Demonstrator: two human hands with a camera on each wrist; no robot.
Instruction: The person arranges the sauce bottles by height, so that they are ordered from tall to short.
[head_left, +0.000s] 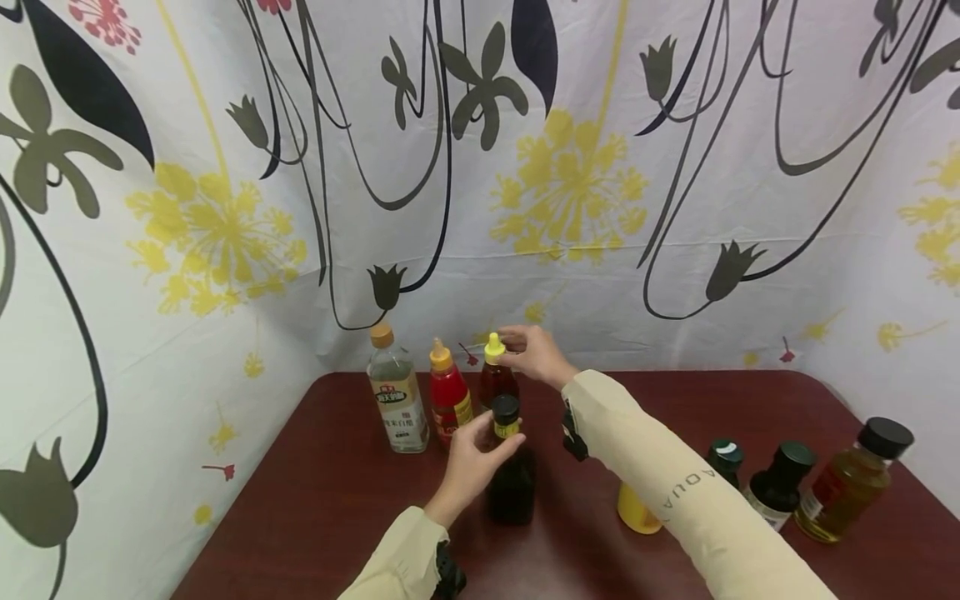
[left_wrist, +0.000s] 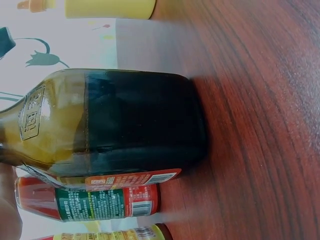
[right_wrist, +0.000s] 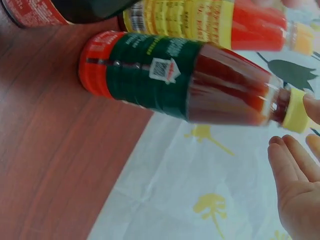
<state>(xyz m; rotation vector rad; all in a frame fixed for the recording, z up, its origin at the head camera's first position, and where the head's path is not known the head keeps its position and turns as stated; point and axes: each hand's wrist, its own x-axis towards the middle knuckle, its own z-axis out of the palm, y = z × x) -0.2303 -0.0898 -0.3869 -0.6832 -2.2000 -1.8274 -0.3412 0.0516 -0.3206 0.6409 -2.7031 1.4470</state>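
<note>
amber bottle part-full of dark liquid, left hand at its neck

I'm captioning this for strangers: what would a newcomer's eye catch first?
The flowered cloth behind the table, with its yellow blooms, probably comes first. Next come the left hand at the neck of the dark bottle and the right hand at the yellow cap of the reddish bottle behind it.

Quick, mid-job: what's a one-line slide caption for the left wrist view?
A dark-filled bottle stands on the wood-grained table, a green-labelled bottle partly hidden behind it.
</note>
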